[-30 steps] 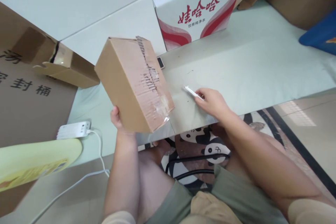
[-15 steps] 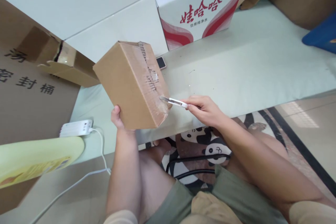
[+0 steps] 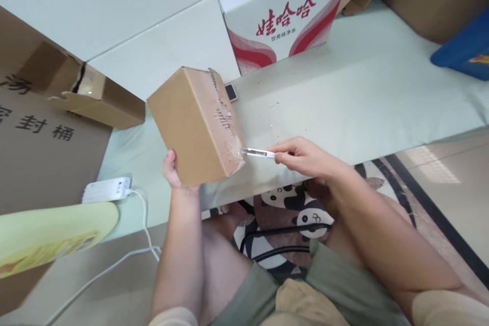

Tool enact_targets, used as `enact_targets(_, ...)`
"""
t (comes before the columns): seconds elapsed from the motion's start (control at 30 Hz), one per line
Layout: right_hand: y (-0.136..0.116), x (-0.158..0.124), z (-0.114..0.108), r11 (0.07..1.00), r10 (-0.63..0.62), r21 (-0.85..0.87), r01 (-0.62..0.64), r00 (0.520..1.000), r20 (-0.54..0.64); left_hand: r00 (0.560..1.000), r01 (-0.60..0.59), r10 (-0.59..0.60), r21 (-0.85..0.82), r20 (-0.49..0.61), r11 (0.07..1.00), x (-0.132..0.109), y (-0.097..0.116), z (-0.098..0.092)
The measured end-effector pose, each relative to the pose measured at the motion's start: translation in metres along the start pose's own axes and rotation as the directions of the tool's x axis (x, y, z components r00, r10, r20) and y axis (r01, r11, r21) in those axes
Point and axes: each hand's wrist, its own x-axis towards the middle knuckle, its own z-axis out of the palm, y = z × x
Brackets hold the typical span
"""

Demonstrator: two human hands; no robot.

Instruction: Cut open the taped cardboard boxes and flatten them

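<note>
A brown cardboard box (image 3: pixel 183 127) is tilted above the pale green cloth, its taped side facing right. My left hand (image 3: pixel 172 170) grips its lower left part, with the thumb on the near face and the other fingers hidden behind the box. Clear tape on that side looks torn and wrinkled. In my right hand (image 3: pixel 296 155) is a white utility knife (image 3: pixel 260 153), pinched between thumb and fingers. Its blade points left and its tip is at the lower right edge of the taped side.
Behind stands a white and red carton (image 3: pixel 286 25), with a small dark-screened device (image 3: pixel 231 92) near it. A white power bank (image 3: pixel 107 189) with a cable lies at left, near a yellow-green container (image 3: pixel 57 219). A blue object (image 3: pixel 464 53) is at far right.
The box has turned slightly and shifted right. The knife has moved from the taped surface to its lower right edge, its blade now pointing more level.
</note>
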Motion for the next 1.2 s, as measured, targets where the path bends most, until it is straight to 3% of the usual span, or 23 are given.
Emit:
enact_targets(0.2, 0.000, 0.000, 0.004, 1.000, 0.008, -0.022, -0.008, 1.000, 0.030, 1.000, 0.018, -0.018, 0.004, 0.014, 1.000, -0.004, -0.001, 0.003)
enact_targets(0.37, -0.002, 0.001, 0.011, 0.995, -0.094, -0.018, 0.094, 0.995, 0.023, 0.999, 0.045, -0.045, -0.018, 0.019, 0.999, -0.005, 0.000, 0.004)
enact_targets(0.47, -0.002, -0.002, 0.003, 0.998, -0.041, -0.056, 0.041, 0.999, -0.012, 0.995, 0.104, -0.103, -0.059, 0.010, 0.993, 0.000, 0.004, 0.002)
enact_targets(0.57, 0.004, -0.006, -0.009, 0.992, 0.060, -0.106, -0.068, 0.995, -0.082, 0.984, 0.176, -0.176, -0.107, 0.005, 0.979, 0.005, 0.008, -0.002)
enact_targets(0.67, 0.016, -0.005, -0.012, 0.951, 0.163, -0.219, -0.217, 0.957, -0.240, 0.969, 0.246, -0.244, -0.098, 0.032, 0.964, 0.007, 0.008, -0.006)
enact_targets(0.73, 0.023, -0.001, -0.008, 0.917, 0.128, -0.312, -0.247, 0.925, -0.358, 0.957, 0.288, -0.284, -0.064, 0.058, 0.956, 0.006, 0.008, -0.005)
enact_targets(0.83, 0.027, 0.005, 0.002, 0.931, -0.041, -0.350, -0.104, 0.923, -0.383, 0.952, 0.295, -0.291, -0.037, 0.099, 0.955, 0.000, 0.006, 0.004)
enact_targets(0.97, 0.023, 0.008, 0.015, 0.958, -0.206, -0.251, 0.142, 0.946, -0.252, 0.965, 0.173, -0.175, 0.030, 0.196, 0.985, -0.011, 0.000, 0.022)
enact_targets(1.1, 0.021, 0.007, 0.019, 0.951, -0.261, -0.234, 0.201, 0.929, -0.262, 0.963, -0.167, 0.117, 0.197, 0.243, 0.966, -0.017, -0.011, 0.024)
enact_targets(1.2, 0.023, 0.006, 0.019, 0.945, -0.296, -0.225, 0.236, 0.911, -0.287, 0.962, -0.227, 0.174, 0.257, 0.211, 0.940, -0.019, -0.017, 0.016)
